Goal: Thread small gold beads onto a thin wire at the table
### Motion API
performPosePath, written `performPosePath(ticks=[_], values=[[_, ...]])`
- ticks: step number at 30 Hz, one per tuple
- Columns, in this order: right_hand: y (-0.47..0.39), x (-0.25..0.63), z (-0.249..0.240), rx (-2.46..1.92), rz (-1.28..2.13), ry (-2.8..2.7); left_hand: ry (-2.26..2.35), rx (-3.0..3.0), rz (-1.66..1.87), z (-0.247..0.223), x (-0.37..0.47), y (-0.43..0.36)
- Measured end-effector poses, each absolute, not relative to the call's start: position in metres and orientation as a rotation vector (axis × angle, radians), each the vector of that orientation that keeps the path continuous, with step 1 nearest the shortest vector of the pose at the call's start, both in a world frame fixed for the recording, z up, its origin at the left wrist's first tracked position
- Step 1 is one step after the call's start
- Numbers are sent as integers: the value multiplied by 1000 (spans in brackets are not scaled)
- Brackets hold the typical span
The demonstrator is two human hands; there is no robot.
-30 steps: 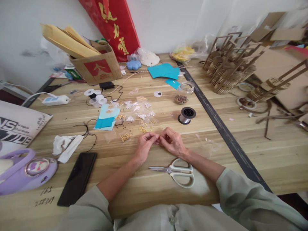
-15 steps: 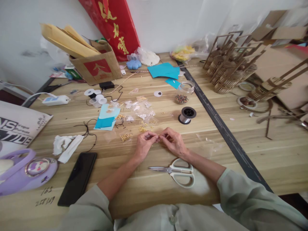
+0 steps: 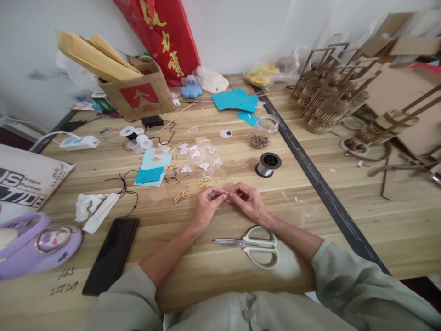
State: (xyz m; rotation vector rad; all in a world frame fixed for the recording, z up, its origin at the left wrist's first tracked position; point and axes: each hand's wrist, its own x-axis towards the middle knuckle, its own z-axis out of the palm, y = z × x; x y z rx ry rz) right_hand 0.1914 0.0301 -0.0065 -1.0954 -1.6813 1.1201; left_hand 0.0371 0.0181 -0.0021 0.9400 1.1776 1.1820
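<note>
My left hand and my right hand meet at the fingertips above the table, both closed in a pinch. Whatever lies between the fingers is too small to make out; a tiny gold-coloured speck shows where they touch. Just beyond my left hand are loose gold beads and a small clear bag of gold beads. Scissors with white handles lie nearer my body, blades pointing left. A black spool of clear thread stands beyond my right hand.
A black phone and crumpled tissue lie to the left. Farther back are blue sheets, a jar of mixed beads and small bags of silvery pieces. Woven bamboo baskets stand at the right. A dark strip crosses the table.
The fingertips have shifted very slightly, and a small gold speck now shows between them. Both arms stay in place, and the things on the table have not moved.
</note>
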Motion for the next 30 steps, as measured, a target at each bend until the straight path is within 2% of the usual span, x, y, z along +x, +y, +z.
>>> performPosePath(ticks=[12,30], values=[[33,193,-4,-1118,1473,-1421,1165,994,1088,0,34,19],[37,195,-2,-1128,1551,-1413,1097,1023,965,1,29,23]])
